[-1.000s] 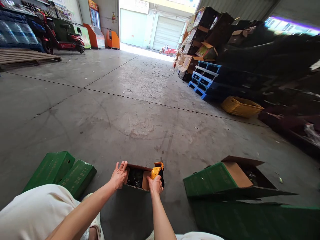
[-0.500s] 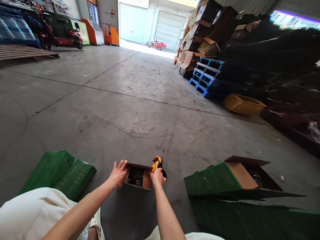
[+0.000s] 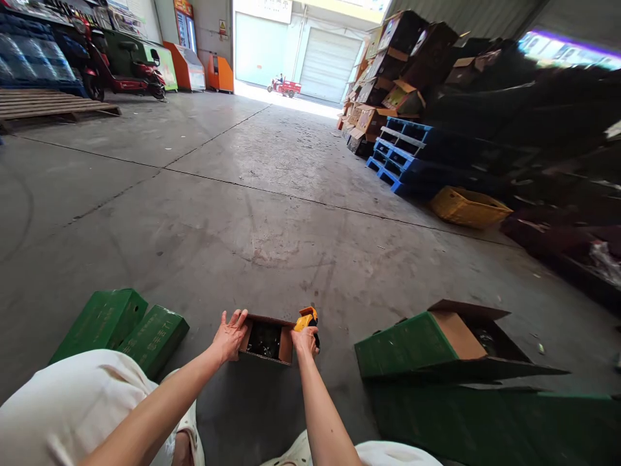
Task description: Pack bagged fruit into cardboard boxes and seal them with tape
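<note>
An open-topped box point(image 3: 285, 350) with brown inner sides and dark, shiny contents stands on the floor between my hands. My left hand point(image 3: 229, 335) grips its left edge, thumb and fingers at the rim. At the box's right end, my right hand point(image 3: 305, 340) is closed around a yellow and black tool point(image 3: 304, 320), its knuckles near the box's rim. How far the fingers wrap around the tool is partly hidden.
Two closed green boxes point(image 3: 155, 339) lie at the left. Larger green boxes point(image 3: 407, 349), one with raised flaps, are at the right. Farther off are a yellow basket point(image 3: 468, 207), blue pallets point(image 3: 398, 155), stacked cartons point(image 3: 383, 65) and a red scooter point(image 3: 123, 77).
The yellow and black tool has tilted slightly beside the box. Both hands stay at the box. The view has shifted a little, and the distant red cart has moved left.
</note>
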A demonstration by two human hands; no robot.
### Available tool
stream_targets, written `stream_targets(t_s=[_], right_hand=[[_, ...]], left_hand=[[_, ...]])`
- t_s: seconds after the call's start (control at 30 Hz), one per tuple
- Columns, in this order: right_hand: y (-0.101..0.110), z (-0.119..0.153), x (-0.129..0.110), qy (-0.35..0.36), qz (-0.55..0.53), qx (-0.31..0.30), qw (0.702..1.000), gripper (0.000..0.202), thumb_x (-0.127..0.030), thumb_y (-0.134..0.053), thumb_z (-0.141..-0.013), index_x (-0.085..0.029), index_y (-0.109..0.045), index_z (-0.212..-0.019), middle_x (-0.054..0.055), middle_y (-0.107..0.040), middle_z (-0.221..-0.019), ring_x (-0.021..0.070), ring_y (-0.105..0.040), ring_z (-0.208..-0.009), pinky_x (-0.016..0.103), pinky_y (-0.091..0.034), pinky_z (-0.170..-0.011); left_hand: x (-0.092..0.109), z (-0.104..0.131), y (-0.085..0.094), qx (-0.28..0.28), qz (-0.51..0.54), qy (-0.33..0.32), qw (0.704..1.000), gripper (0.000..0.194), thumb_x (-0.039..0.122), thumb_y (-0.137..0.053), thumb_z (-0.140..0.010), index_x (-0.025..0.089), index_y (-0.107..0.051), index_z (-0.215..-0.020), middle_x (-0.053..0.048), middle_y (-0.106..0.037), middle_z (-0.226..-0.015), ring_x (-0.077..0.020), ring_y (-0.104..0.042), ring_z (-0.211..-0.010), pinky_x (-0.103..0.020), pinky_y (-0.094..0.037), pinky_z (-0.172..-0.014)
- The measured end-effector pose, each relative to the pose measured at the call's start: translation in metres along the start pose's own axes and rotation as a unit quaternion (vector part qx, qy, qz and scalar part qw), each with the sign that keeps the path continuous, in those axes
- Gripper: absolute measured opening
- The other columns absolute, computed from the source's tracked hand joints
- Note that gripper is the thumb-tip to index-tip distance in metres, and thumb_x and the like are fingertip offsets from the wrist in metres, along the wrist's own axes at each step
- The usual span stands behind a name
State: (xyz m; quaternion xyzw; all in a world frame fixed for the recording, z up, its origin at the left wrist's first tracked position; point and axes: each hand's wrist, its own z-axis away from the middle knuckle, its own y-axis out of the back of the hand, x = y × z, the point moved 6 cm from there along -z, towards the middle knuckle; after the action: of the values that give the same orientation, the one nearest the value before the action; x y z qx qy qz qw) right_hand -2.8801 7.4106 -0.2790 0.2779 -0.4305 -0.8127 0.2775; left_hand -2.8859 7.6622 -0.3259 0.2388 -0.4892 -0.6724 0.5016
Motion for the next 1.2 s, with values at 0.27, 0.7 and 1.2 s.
stream_targets(t_s=[0.27,0.7,1.2], right_hand=[[-0.009,-0.002,-0.002,0.084,0.034,0.027,0.996,0.082,-0.023,-0.056,-0.094,-0.031,-0.024,-0.169,0.010,-0.078,-0.122,0.0278,-0.075,-0.116,0.042,-0.051,-0.097],[0.000,-0.011,0.007,0.228,0.034,-0.020,0.973,0.055,-0.018,-0.043,-0.096,-0.029,-0.069,-0.143,0.004,-0.076,-0.136,0.0204,-0.071,-0.126,0.029,-0.054,-0.104],[-0.004,0.022,-0.026,0.343,0.229,-0.148,0.899,0.076,-0.081,-0.084,-0.066,-0.028,-0.079,-0.121,0.014,-0.063,-0.127,0.0351,-0.070,-0.111,0.045,-0.053,-0.096]], left_hand=[[-0.005,0.002,-0.001,0.025,0.044,-0.007,0.999,0.084,0.020,-0.087,-0.057,0.018,-0.062,-0.138,-0.021,-0.028,-0.176,-0.0450,-0.025,-0.162,-0.061,-0.023,-0.132],[-0.007,0.017,0.005,0.171,0.072,-0.159,0.970,0.071,0.072,-0.086,-0.073,0.021,-0.065,-0.119,-0.009,-0.069,-0.117,-0.0328,-0.063,-0.123,-0.045,-0.049,-0.115],[-0.020,0.001,-0.015,0.083,0.181,-0.103,0.974,0.061,0.061,-0.060,-0.099,0.033,-0.060,-0.152,-0.010,-0.062,-0.133,-0.0316,-0.057,-0.129,-0.047,-0.045,-0.118]])
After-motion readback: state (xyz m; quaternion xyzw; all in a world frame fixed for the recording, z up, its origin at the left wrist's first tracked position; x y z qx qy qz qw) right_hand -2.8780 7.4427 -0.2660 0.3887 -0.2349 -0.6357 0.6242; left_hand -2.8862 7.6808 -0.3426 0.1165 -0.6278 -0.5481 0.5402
